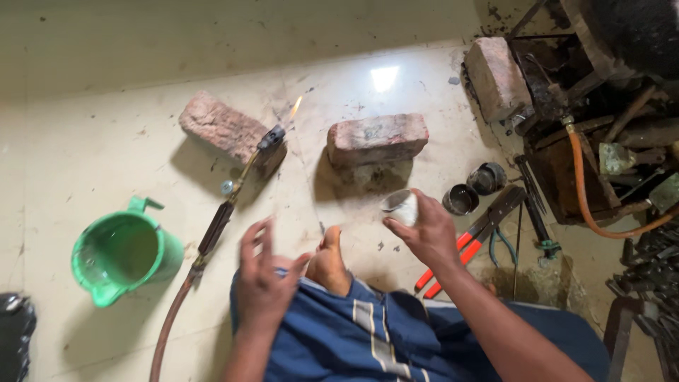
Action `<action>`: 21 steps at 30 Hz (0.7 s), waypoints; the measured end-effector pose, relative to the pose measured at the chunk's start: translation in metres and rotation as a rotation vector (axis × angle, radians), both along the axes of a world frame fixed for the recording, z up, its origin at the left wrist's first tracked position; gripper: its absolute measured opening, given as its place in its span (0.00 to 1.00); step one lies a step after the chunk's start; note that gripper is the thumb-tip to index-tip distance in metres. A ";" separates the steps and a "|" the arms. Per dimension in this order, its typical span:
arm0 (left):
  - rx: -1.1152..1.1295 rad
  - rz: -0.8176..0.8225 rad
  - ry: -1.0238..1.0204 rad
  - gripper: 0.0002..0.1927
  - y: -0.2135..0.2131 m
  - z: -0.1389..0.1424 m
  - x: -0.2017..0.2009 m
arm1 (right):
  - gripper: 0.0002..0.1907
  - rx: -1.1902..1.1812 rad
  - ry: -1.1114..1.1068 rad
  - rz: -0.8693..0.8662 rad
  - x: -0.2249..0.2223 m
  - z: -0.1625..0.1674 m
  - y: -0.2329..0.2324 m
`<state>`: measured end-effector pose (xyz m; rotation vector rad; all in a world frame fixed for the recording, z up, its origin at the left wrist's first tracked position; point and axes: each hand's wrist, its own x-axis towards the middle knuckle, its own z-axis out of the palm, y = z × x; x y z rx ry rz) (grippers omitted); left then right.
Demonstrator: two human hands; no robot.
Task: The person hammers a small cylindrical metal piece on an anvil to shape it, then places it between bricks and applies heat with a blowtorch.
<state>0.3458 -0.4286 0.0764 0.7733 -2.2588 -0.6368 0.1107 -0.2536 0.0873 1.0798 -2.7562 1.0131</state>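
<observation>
My right hand [423, 230] holds a small shiny metal cup [400, 206] by its side, just in front of a brick [377, 138] lying on the floor. My left hand [263, 276] hovers above my knee with its fingers spread and nothing in it. A gas torch [237, 185] rests with its head on a second brick [225, 129], a small flame [294, 108] burning at its tip. Its hose [167, 329] runs back toward me on the left. My bare foot [328, 260] sticks out between the hands.
A green plastic jug [124, 252] stands at the left. Two small dark metal cups [474, 189] and red-handled tongs [463, 249] lie at the right. A third brick [496, 76], an orange hose [590, 201] and dark metal clutter fill the right side.
</observation>
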 end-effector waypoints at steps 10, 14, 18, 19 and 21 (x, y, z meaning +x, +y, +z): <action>0.195 0.140 -0.265 0.32 -0.022 -0.052 -0.005 | 0.44 0.180 0.149 0.256 -0.094 -0.102 -0.067; 0.209 0.132 -0.333 0.29 -0.026 -0.055 -0.008 | 0.45 0.173 0.140 0.305 -0.096 -0.105 -0.069; 0.226 0.153 -0.355 0.29 -0.023 -0.056 -0.008 | 0.45 0.229 0.153 0.257 -0.085 -0.098 -0.064; 0.195 0.166 -0.344 0.29 -0.023 -0.054 -0.008 | 0.44 0.272 0.147 0.227 -0.080 -0.096 -0.062; 0.130 0.193 -0.320 0.31 -0.026 -0.051 -0.008 | 0.43 0.339 0.098 0.172 -0.071 -0.091 -0.054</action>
